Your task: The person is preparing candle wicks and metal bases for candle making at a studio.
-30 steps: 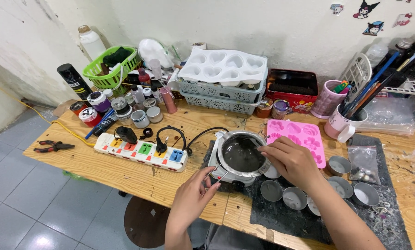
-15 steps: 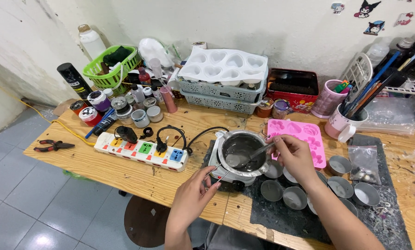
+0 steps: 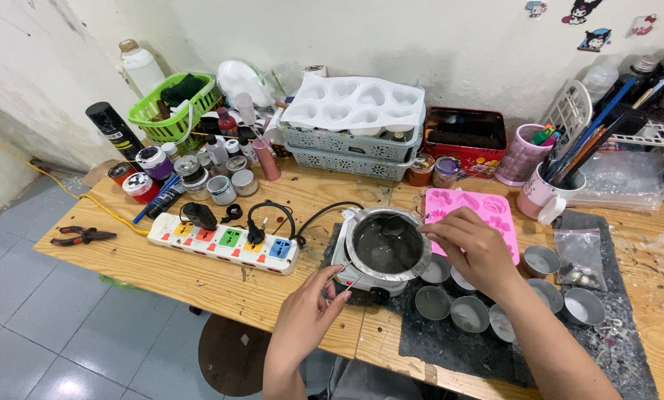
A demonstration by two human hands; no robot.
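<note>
A small metal pot (image 3: 388,244) of dark grey liquid is seen on a white hot plate (image 3: 361,278), near the front edge of a long wooden table (image 3: 191,274). The pot's wire handle (image 3: 344,278) is pinched between the fingertips of the left hand (image 3: 306,318), just in front of the pot. The right hand (image 3: 474,248) is held at the pot's right rim, its fingers closed narrowly on a spoon (image 3: 395,224) whose bowl lies over the liquid.

Right of the pot, a dark mat (image 3: 450,348) is spread, and small round tins (image 3: 469,312) are gathered on it. A pink mould (image 3: 487,210) lies just behind the pot's right side. Left of the pot, a white power strip (image 3: 224,241) with coloured sockets is laid along the wood, and pliers (image 3: 82,235) lie farther left. Behind the pot, grey baskets (image 3: 346,152) topped by a white heart tray (image 3: 354,104) are set against a pale, stained wall (image 3: 421,37). Grey floor tiles (image 3: 43,333) are visible beyond the table's left end.
</note>
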